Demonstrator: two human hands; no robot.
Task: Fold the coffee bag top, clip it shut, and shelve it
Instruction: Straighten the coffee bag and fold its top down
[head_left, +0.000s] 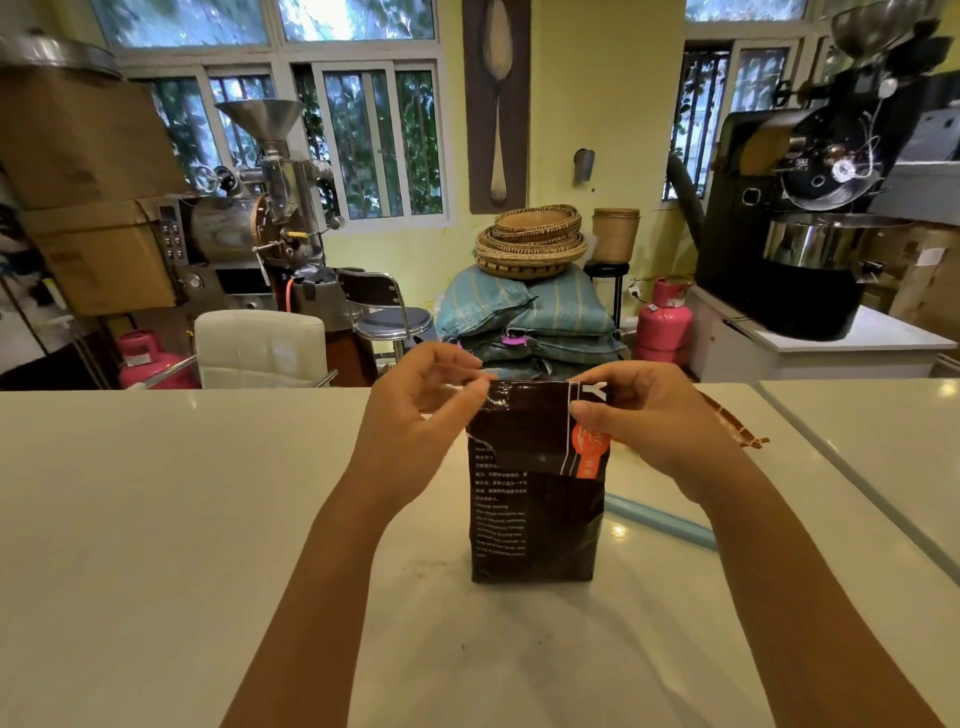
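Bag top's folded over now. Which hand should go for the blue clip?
Right, probably. The blue clip lies on the counter just right of the coffee bag, under the right hand. The left hand could hold the fold.

The coffee bag (537, 499) is standing upright on the table (156, 519), the left hand (415, 415) and right hand (644, 421) flanking its top. A bar, perhaps the clip (657, 519), is lying just right of it.
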